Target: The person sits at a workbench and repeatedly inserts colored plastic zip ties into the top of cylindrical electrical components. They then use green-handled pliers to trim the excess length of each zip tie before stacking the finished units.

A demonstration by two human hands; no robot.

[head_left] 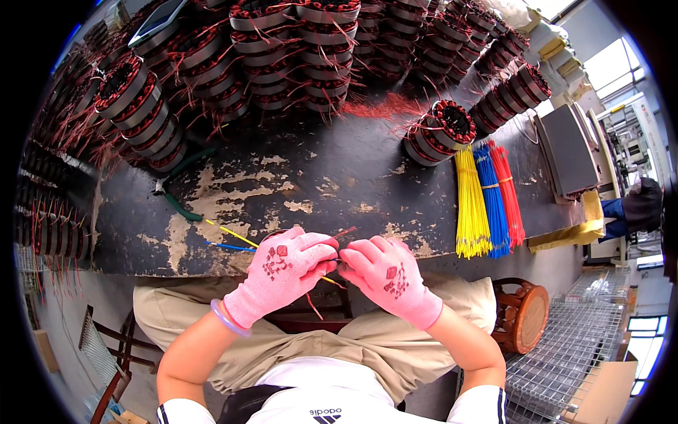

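Observation:
Both my hands wear pink gloves and meet fingertip to fingertip at the bench's near edge, above my lap. My left hand (284, 271) is closed round thin wires; a yellow wire (229, 231) and a blue wire (232, 246) stick out on its left. My right hand (393, 280) pinches at the same spot. Fine red wire ends (315, 308) poke out between and below the hands. The fingers hide where the wires join. Green-handled pliers (185, 210) lie on the bench to the left of my left hand.
Stacks of motor stators (325, 56) with red windings line the bench's far side. A shorter stator stack (439, 134) stands at right, beside bundles of yellow wires (470, 205), blue wires (493, 201) and red wires (508, 198). Below right are a wooden stool (521, 316) and wire mesh (558, 346).

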